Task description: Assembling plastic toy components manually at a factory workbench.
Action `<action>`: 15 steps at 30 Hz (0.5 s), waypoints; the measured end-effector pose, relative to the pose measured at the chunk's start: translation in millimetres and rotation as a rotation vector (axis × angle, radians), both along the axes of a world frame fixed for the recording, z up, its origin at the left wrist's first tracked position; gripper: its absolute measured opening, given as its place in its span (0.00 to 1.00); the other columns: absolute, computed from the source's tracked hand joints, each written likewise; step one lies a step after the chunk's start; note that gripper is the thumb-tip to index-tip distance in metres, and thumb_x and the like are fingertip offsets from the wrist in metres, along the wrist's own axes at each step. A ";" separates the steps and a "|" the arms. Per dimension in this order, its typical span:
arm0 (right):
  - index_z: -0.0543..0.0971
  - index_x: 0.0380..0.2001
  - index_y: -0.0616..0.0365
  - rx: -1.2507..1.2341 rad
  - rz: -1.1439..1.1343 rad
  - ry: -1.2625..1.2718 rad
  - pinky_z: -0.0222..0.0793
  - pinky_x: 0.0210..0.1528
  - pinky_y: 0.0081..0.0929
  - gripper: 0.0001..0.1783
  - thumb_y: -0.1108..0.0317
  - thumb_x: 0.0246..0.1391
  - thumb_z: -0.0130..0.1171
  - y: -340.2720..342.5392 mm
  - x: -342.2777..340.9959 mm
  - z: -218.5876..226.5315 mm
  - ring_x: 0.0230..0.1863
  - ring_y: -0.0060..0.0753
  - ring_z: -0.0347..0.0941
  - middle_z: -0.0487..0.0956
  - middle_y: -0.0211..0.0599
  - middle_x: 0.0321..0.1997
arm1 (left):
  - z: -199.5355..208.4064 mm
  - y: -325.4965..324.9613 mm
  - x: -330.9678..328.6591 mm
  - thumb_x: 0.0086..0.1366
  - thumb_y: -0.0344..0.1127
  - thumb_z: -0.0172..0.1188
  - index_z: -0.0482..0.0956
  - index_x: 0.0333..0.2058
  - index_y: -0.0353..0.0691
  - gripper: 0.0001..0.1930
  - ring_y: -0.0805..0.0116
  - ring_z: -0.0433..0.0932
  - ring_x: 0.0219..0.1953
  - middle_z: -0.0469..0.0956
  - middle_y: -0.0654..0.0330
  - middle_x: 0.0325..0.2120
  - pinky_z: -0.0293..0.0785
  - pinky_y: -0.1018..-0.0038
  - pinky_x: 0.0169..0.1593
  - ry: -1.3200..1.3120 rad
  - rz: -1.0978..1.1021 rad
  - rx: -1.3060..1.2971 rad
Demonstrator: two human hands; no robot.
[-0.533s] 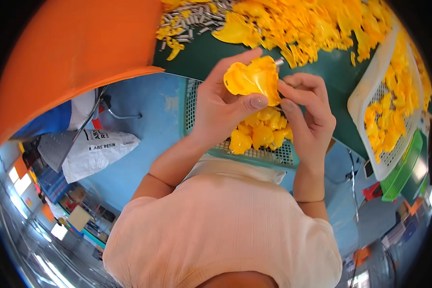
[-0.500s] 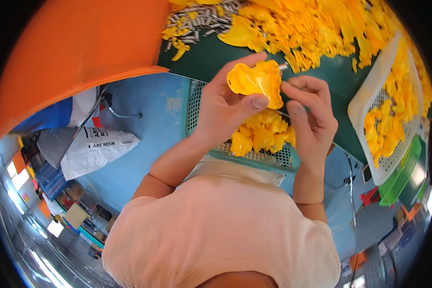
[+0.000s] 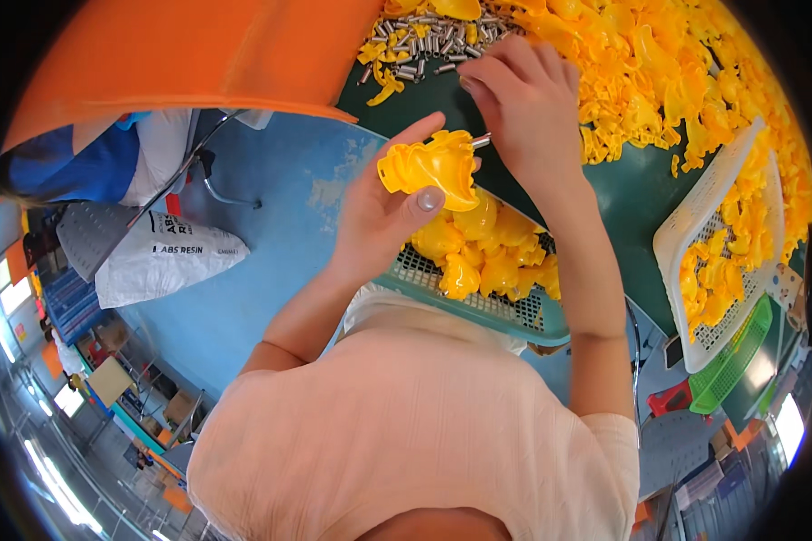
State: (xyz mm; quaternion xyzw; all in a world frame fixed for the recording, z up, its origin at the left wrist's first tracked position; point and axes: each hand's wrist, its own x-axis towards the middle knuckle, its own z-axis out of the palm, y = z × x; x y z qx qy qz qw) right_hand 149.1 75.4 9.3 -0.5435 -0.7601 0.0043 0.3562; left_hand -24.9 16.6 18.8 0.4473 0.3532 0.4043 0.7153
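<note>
My left hand [image 3: 379, 203] grips a yellow plastic shell [image 3: 435, 169], thumb across its front and fingers behind it. The shell has a scalloped edge, and a short metal pin [image 3: 482, 141] sticks out of its right side. Beyond it, my right hand [image 3: 532, 104] is above the dark green table, fingers loosely bent and apart, with nothing seen in them. Its fingertips are close to a pile of loose metal pins [image 3: 433, 41] mixed with small yellow pieces. Below my hands, a green mesh basket [image 3: 514, 311] holds several yellow shells [image 3: 487, 252].
A large heap of yellow plastic parts [image 3: 641, 72] covers the table's far right. At the right edge stands a white basket [image 3: 668, 239] with more yellow pieces, beside a green basket [image 3: 735, 356]. An orange panel [image 3: 198, 54] borders the left. A white sack [image 3: 171, 261] lies lower left.
My right hand has left the shell and moved up and away toward the metal pins. My left hand, still holding the shell, has shifted left and slightly nearer in the picture.
</note>
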 end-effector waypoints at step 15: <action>0.78 0.34 0.55 0.045 -0.393 0.277 0.62 0.40 0.20 0.08 0.73 0.48 0.57 -22.6 90.4 20.2 0.35 0.24 0.70 0.75 0.29 0.33 | 4.7 3.9 13.3 0.64 0.39 0.48 0.47 0.59 0.33 0.31 0.66 0.68 0.50 0.68 0.52 0.48 0.64 0.72 0.53 -0.111 -0.107 -0.033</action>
